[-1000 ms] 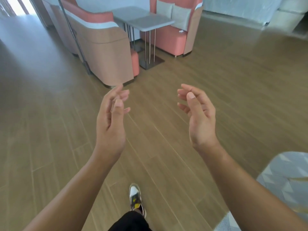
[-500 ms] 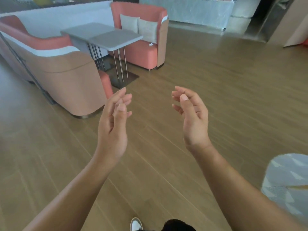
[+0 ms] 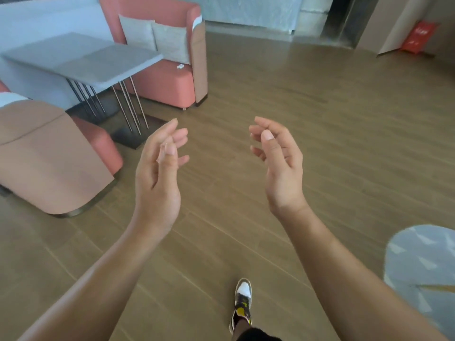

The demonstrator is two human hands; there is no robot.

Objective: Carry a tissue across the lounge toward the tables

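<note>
- At the bottom edge, right of centre, a sneaker [image 3: 242, 303], white at the toe with yellow and dark panels, is planted on the wooden floor [image 3: 320, 143].
- At the lower right edge lies a grey patterned rug [image 3: 423, 264].
- Mid-frame, the left hand [image 3: 157, 173] is raised over the floor, palm turned inward, fingers loosely bent and relaxed, holding nothing.
- The right hand [image 3: 280, 166] faces it across a gap, fingers loosely curled, also holding nothing; the two hands are apart and touch no object.
- At the left edge, nearest the left hand, stands a tan-backed booth seat [image 3: 46, 158] with a pink cushion.
- Behind it, in the upper left, is a grey table [image 3: 83, 60] on thin metal legs.
- Beyond the table is a pink sofa [image 3: 167, 80] with two grey cushions [image 3: 157, 40].
- In the upper right corner a red sign [image 3: 418, 36] leans against the wall.
</note>
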